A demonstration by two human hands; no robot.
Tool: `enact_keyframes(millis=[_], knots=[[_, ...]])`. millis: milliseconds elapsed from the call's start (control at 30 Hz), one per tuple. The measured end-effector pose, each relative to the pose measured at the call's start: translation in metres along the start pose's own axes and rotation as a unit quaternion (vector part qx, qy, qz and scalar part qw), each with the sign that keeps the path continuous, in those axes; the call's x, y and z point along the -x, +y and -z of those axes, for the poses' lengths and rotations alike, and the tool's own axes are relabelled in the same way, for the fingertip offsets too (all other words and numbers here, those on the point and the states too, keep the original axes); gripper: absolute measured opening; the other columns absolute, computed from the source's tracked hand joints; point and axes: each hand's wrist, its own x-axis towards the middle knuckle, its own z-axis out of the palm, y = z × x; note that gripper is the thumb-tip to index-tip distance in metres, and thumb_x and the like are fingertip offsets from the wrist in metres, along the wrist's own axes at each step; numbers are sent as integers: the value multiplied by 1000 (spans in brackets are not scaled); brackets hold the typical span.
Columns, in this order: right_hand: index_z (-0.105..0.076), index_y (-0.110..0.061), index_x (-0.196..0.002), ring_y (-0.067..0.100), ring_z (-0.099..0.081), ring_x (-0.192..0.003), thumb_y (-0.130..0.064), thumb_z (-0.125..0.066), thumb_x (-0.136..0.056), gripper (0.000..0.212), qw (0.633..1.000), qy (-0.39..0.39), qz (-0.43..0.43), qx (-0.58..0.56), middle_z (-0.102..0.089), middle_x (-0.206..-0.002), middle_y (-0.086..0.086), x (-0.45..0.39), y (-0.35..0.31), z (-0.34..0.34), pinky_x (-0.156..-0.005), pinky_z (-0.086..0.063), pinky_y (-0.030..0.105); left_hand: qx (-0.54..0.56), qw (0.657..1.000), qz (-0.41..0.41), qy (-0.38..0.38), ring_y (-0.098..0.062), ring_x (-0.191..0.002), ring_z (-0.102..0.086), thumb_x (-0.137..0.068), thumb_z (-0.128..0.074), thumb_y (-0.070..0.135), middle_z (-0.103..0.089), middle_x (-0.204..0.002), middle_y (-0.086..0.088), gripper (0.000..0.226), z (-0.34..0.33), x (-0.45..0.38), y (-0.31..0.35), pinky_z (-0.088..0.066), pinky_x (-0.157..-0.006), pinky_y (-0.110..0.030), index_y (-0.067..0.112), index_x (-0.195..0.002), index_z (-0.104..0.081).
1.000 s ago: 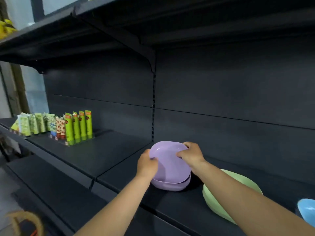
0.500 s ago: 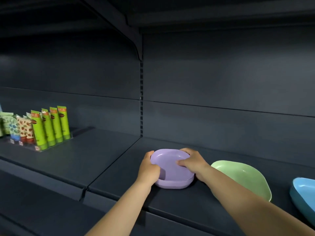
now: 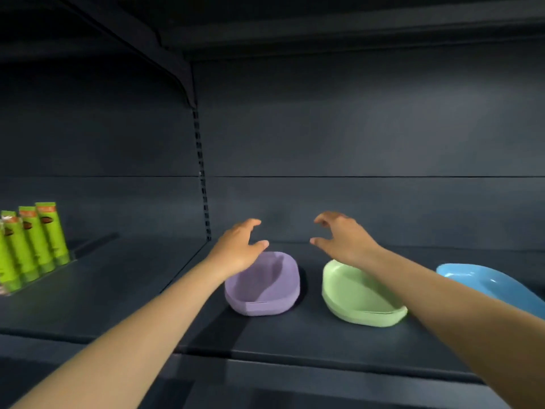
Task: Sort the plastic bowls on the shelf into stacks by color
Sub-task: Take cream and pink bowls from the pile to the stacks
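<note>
A purple stack of bowls sits on the dark shelf, near its middle. To its right lies a light green bowl stack, and a blue bowl shows at the far right, partly behind my right forearm. My left hand hovers just above the purple stack's back left rim, fingers loose and holding nothing. My right hand is raised above the gap between purple and green, fingers loosely curled and empty.
Green tubes stand in a clear tray at the left end of the shelf. A slotted upright splits the back panel. Another shelf hangs overhead, and a lower shelf edge runs along the bottom.
Both hands have let go of the purple bowls and lifted off them. The purple stack now rests on the shelf. The view has swung right, showing more of the green and blue bowls.
</note>
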Motion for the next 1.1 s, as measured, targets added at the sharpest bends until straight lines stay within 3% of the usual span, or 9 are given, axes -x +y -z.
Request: enact_keyframes(millis=[133,300,533,833,1100], knots=[[-42,-21,-137,27,-34,-133,-45,-59,-88,57,989,-10,8,146,-44,-139,4,31,34,52,-109,-32,41,-62,993,-79,-58,-15,-140,-28,-93,-51,42,-29,-152,5,58,-11,-5,53,-28,-110,-33,26,-145,-31],[-39,-23,-140,26,-33,-131,-55,-55,-86,65,968,-6,-31,249,-40,-141,3,73,96,112,-106,-30,43,-96,982,-141,-87,-16,-138,-30,-91,-52,46,-30,-151,5,61,-47,-1,130,-30,-108,-33,26,-144,-30],[-35,-24,-142,26,-32,-131,-58,-54,-85,69,954,3,-75,291,-39,-142,1,148,204,199,-106,-29,42,-196,949,-224,-103,-20,-140,-23,-91,-46,55,-27,-151,1,68,-116,26,263,-26,-110,-36,25,-147,-23],[-30,-28,-144,21,-29,-134,-60,-49,-87,68,937,-7,-104,332,-36,-144,-4,271,365,324,-108,-27,39,-168,943,-255,-129,-23,-137,-28,-93,-45,49,-30,-148,-2,63,-254,69,461,-31,-106,-38,22,-146,-24],[-34,-28,-141,20,-32,-133,-54,-55,-86,65,942,12,-170,290,-38,-142,-6,367,482,414,-108,-27,38,-148,935,-288,-145,-24,-134,-32,-93,-46,47,-34,-145,-4,59,-354,104,611,-33,-103,-38,21,-143,-30]])
